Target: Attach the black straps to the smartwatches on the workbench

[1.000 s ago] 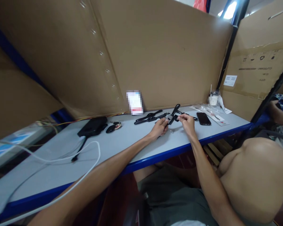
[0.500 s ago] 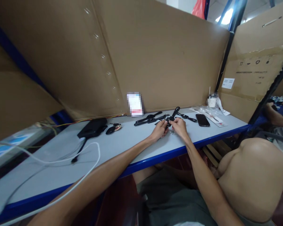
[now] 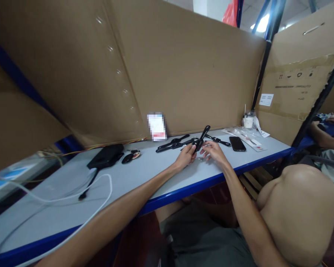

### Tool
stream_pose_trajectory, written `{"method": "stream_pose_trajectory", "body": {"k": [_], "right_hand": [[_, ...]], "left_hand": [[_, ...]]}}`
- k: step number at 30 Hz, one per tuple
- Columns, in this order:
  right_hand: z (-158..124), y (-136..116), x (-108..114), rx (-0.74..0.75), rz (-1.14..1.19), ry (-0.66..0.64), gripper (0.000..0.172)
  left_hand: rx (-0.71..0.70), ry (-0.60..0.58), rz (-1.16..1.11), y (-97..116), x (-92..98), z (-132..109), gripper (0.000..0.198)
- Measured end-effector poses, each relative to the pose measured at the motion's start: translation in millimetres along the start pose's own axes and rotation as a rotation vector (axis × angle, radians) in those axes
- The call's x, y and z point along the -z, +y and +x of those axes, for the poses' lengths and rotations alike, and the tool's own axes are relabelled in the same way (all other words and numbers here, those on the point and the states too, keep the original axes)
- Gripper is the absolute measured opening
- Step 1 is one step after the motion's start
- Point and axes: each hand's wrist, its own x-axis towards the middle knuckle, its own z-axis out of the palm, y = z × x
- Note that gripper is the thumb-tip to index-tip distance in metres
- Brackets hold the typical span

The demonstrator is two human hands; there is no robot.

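Note:
My left hand pinches a black smartwatch by its body, with one strap sticking up and back. My right hand sits just right of it over the grey table, fingers spread and loosely curled, holding nothing that I can see. A small metal part lies on the table between the hands. More black watches and straps lie just behind the hands.
A black phone and clear packets lie to the right, a small white cup behind them. A black pouch and white cable lie left. Cardboard walls enclose the back. Another person's hand works at far right.
My right hand let go of the watch and opened beside it. The left hand kept hold of the watch. The view shifted slightly left.

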Motion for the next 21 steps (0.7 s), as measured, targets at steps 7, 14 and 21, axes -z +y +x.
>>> {"method": "stream_pose_trajectory", "body": {"k": [7,14,21], "right_hand": [[6.8,7.7,-1.1,0.108,-0.071,-0.006,0.016],[7.2,15.0,1.4,0.18,-0.15,0.024,0.008],[6.8,13.3,0.7,0.169,-0.173,0.043,0.01]], "left_hand": [[-0.029,-0.041,0.055,-2.1,0.6,1.3,0.037],[-0.043,-0.051,0.088,-2.7,0.7,3.2,0.037],[-0.031,-0.057,0.08,1.1,-0.9,4.1,0.034]]}}
